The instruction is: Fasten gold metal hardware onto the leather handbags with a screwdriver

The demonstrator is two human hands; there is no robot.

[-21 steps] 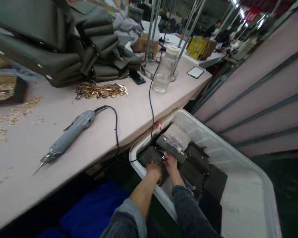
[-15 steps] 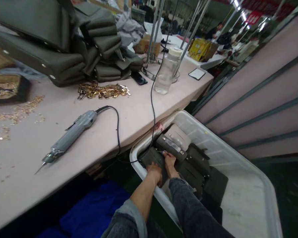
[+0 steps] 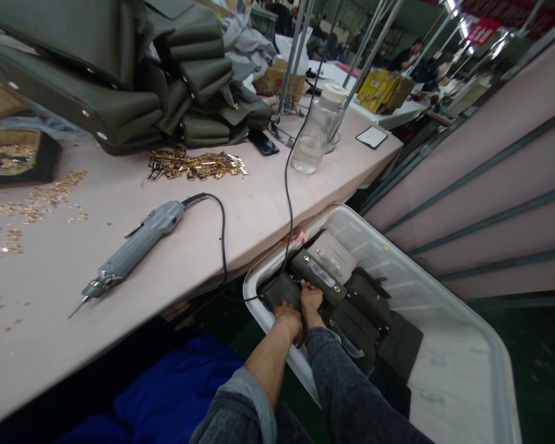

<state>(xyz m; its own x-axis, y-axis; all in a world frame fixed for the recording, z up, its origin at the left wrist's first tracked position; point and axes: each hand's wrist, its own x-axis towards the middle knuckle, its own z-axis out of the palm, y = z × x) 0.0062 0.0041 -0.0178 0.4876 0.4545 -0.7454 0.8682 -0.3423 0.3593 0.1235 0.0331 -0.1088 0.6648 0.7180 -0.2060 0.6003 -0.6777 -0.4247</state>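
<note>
Both my hands reach down into a white plastic bin (image 3: 483, 333) at the table's edge. A dark olive leather bag (image 3: 281, 288) lies at the bin's near left corner. My left hand (image 3: 288, 319) has its fingers closed over the bag's near side, the fingertips partly hidden. At its right end my right hand (image 3: 311, 298) is closed with bent fingers on the bag's edge. Just beyond lies an olive bag with metal fittings and a clear plastic strip (image 3: 321, 271). A pale bag (image 3: 333, 254) and several more olive bags (image 3: 354, 327) fill the bin's left part.
On the table (image 3: 240, 228) lies a grey electric screwdriver (image 3: 141, 240), its black cord (image 3: 224, 246) running down to the bin. Gold metal fittings (image 3: 197, 165), stacked olive bags (image 3: 120, 92), a phone (image 3: 263, 143) and a glass jar (image 3: 315, 132) stand behind. A pink panel (image 3: 499, 154) rises at right.
My right hand has shifted slightly left and nearer my left hand, its sleeve moving left too. My left hand stays nearly in place. The view has tilted a little.
</note>
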